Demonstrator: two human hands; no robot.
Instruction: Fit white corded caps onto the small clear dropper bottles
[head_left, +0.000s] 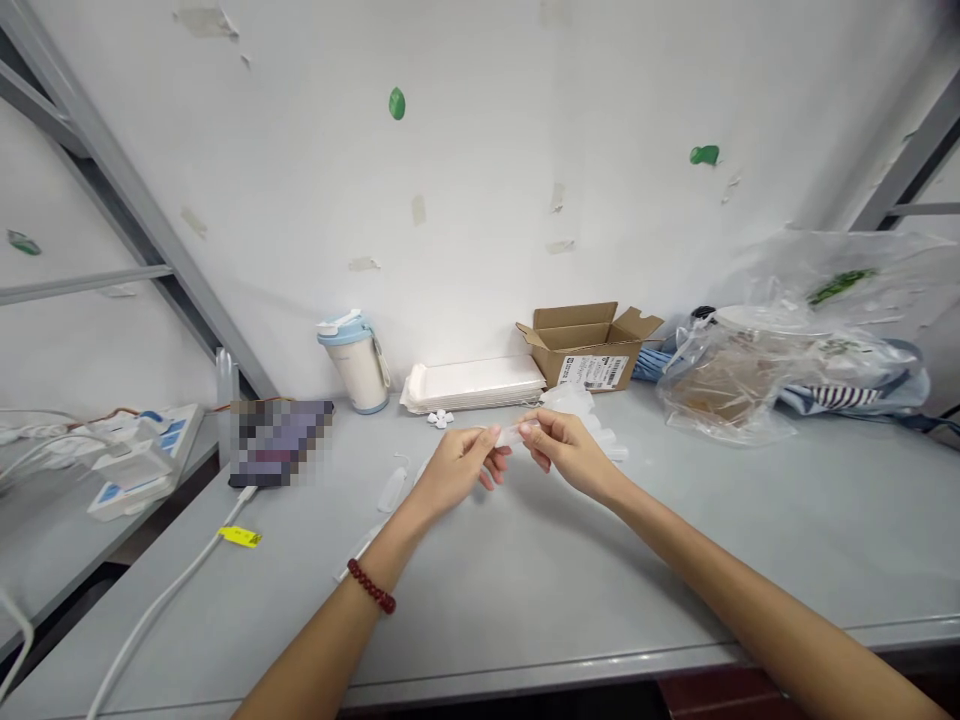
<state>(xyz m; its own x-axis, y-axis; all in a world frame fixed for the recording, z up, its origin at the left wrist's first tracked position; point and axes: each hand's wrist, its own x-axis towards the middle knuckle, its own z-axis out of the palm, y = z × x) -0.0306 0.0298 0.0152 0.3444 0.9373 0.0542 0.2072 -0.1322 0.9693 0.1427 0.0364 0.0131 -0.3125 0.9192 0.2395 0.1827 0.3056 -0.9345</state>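
Observation:
Between my two hands, above the grey table, is a small translucent whitish piece (511, 435), pinched at both ends; its exact kind does not show. My left hand (459, 464) holds its left end between thumb and forefinger, the other fingers curled loosely. At its right end, the thumb and forefinger of my right hand (561, 447) close on it. Several clear plastic pieces (611, 445) lie just beyond my right hand. Left of my left hand lies a clear, flat, tag-like piece (392, 490), with a thin white stick (360, 553) partly hidden by my wrist.
Behind my hands are a stack of white padded mailers (480, 382), an open cardboard box (592, 350) and a small white flower-shaped piece (440, 419). A tumbler (355, 365) and a cabled phone-like device (281, 445) stand left. Plastic bags (739, 390) sit right; a power strip (150, 465) lies far left.

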